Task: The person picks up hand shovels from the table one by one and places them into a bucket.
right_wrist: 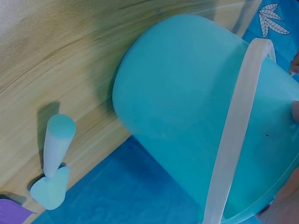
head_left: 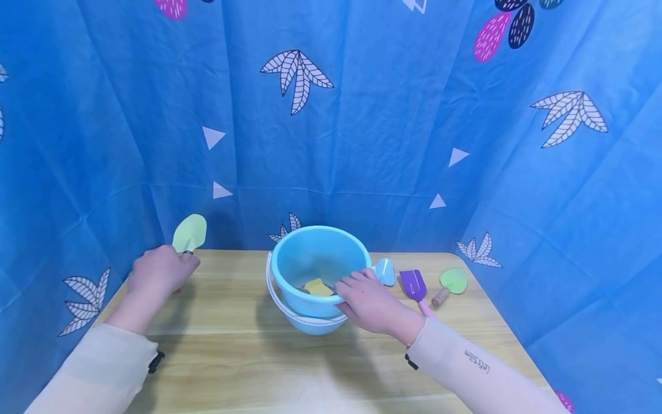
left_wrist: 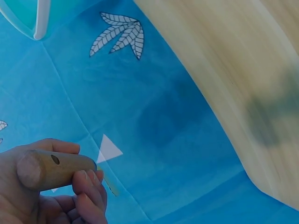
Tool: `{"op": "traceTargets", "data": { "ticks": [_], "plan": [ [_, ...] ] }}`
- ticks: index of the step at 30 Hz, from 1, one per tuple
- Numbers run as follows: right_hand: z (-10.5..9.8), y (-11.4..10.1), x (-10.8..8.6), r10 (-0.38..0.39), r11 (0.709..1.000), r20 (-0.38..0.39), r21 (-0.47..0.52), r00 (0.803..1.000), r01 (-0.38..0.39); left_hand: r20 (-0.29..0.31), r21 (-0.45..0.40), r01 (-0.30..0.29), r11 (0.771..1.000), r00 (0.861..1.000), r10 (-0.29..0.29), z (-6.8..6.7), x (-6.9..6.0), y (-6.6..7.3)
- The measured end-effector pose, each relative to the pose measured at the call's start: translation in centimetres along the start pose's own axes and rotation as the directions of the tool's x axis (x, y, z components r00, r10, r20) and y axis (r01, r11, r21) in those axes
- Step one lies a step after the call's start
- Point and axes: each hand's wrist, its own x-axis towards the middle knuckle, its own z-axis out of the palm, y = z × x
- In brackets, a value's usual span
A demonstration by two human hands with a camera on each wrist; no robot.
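My left hand (head_left: 160, 271) holds a small shovel with a light green blade (head_left: 189, 233) above the table's left side. Its blade points up and away. Fingers and thumb wrap its wooden handle (left_wrist: 63, 170) in the left wrist view. At the middle of the table is a light blue bucket (head_left: 310, 310), its white carrying handle (right_wrist: 238, 116) hanging down against the near side. My right hand (head_left: 372, 302) grips the bucket's right rim, fingers over the edge. Inside the bucket lies a yellow piece (head_left: 318, 287), partly hidden, its kind unclear.
Right of the bucket lie a light blue shovel (head_left: 385, 272), a purple shovel (head_left: 414, 284) with a pink handle, and a second green shovel (head_left: 454, 280) with a wooden handle. Blue patterned cloth (head_left: 383, 144) hangs behind and beside the wooden table (head_left: 233, 356).
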Motion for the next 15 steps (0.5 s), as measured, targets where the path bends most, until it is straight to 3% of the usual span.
{"op": "traceTargets", "data": {
  "ticks": [15],
  "plan": [
    [-0.1, -0.1, 0.0, 0.011, 1.0, 0.021, -0.004, 1.0, -0.011, -0.028, -0.009, -0.085, 0.996, 0.996, 0.084, 0.3, 0.2, 3.3]
  ]
}}
